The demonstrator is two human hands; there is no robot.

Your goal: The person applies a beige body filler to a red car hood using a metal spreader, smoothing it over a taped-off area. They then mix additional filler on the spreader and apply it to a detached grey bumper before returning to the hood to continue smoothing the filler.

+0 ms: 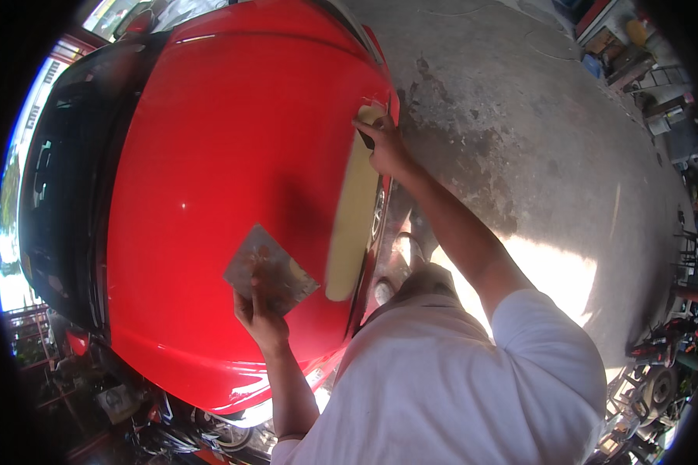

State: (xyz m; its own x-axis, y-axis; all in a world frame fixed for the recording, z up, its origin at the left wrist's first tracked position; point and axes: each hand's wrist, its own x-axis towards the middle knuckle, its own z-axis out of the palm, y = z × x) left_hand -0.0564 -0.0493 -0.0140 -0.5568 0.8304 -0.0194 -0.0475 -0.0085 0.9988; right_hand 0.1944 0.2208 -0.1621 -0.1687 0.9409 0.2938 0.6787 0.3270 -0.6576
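A long band of pale yellow body filler (pixel 352 225) runs along the front edge of the red car hood (pixel 209 178). My right hand (pixel 388 147) is closed at the band's far end, gripping a small dark spreader (pixel 367 140) against the filler; the fingers partly hide it. Over the hood, left of the band, my left hand (pixel 262 319) holds a square metal mixing plate (pixel 265 260) by its near edge. Smears and a dab of yellowish filler lie on the plate.
The dark windshield (pixel 70 178) lies beyond the hood at the left. Grey, stained concrete floor (pixel 512 116) stretches to the right, with a sunlit patch. Motorcycle parts (pixel 659 387) stand at the lower right, and shelves with clutter line the right side.
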